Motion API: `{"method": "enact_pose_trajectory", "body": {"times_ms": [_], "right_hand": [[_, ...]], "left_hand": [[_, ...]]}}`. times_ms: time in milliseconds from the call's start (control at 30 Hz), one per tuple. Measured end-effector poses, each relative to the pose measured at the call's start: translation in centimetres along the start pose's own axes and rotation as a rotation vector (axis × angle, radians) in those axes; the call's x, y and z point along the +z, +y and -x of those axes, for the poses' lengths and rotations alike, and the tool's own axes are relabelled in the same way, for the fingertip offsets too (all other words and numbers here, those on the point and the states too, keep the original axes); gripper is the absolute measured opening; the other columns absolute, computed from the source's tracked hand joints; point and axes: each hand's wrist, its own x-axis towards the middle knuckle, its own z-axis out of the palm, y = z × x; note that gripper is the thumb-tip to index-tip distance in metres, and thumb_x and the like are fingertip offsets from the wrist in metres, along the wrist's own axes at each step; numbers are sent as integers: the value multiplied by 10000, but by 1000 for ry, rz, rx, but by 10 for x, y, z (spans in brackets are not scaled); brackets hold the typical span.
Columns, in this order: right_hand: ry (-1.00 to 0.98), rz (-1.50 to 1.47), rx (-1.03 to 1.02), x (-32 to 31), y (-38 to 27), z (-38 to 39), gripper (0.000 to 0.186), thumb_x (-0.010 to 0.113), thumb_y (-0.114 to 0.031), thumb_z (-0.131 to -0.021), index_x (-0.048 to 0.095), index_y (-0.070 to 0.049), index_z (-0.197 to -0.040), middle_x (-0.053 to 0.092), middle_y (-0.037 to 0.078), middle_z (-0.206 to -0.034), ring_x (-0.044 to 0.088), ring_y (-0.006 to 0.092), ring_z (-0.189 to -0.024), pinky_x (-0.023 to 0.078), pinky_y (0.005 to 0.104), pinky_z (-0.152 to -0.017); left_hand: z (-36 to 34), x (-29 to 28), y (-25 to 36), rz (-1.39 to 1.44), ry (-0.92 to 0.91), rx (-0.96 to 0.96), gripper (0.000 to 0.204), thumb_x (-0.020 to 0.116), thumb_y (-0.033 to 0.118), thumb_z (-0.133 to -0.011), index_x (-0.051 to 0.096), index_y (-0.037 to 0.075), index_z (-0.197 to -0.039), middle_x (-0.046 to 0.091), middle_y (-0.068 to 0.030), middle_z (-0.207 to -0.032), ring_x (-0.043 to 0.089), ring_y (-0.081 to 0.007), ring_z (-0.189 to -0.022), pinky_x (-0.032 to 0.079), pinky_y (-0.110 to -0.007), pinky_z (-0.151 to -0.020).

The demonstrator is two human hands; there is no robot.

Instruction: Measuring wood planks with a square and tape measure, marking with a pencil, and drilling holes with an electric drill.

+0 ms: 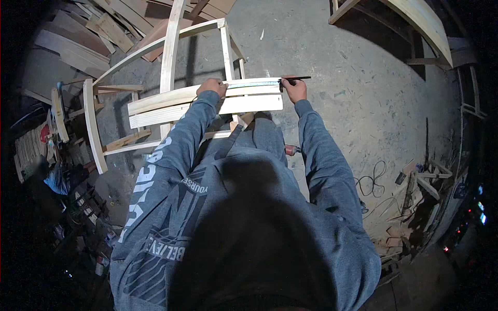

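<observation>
My left hand (211, 87) is closed over the far edge of a pale wooden slat (171, 96), next to one end of a thin bluish strip (254, 83), perhaps a measuring blade. The strip lies along the slat between my hands. At the slat's right end, my right hand (295, 90) grips a thin dark stick-like tool (299, 78) that points right; its exact kind does not show. More pale slats (254, 103) lie side by side just nearer to me, across a wooden frame (168, 67).
The curved frame rail (140, 52) and an upright leg (94, 124) extend left. Offcut boards (72, 46) are piled at the far left. Another curved wooden piece (415, 20) stands far right. A red-and-grey tool (291, 150) is beside my leg; a cord (373, 179) lies on the floor.
</observation>
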Motion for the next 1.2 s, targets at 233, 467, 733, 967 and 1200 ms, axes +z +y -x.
{"method": "enact_pose_trajectory", "body": {"times_ms": [233, 467, 733, 967, 1200], "right_hand": [[33, 93, -8, 0, -5, 0, 238, 727, -197, -900, 778, -27, -1060, 782, 135, -963, 751, 235, -904, 580, 357, -824], [-65, 208, 40, -6, -22, 0, 235, 732, -203, -928, 779, -46, -1097, 783, 133, -1011, 750, 230, -949, 585, 355, -845], [-60, 241, 50, -4, -20, -2, 239, 732, -221, -922, 787, -55, -1085, 786, 133, -1003, 753, 233, -944, 583, 353, -846], [-55, 238, 34, -3, -17, -4, 227, 740, -205, -911, 788, -58, -1077, 787, 121, -1002, 753, 220, -936, 581, 344, -841], [-69, 257, 32, -4, -15, -7, 210, 742, -196, -912, 791, -61, -1066, 787, 116, -992, 751, 214, -942, 581, 344, -836]], "left_hand": [[1, 2, -1, -31, 53, 43, 439, 652, 560, -914, 790, 221, -1155, 752, -118, -1163, 710, -331, -1064, 556, -443, -954], [4, 0, 2, -30, 54, 8, 412, 660, 562, -914, 797, 245, -1139, 761, -102, -1140, 715, -317, -1054, 561, -448, -953], [-3, 5, -3, -4, 57, 20, 434, 655, 574, -909, 799, 229, -1128, 765, -116, -1093, 719, -336, -1019, 565, -453, -923], [-2, 4, -5, 9, 66, 63, 431, 660, 561, -900, 803, 214, -1111, 761, -134, -1101, 718, -340, -1022, 565, -443, -918], [0, 4, -4, 15, 64, 38, 425, 662, 561, -898, 807, 215, -1100, 763, -135, -1098, 720, -338, -1032, 568, -446, -917]]}}
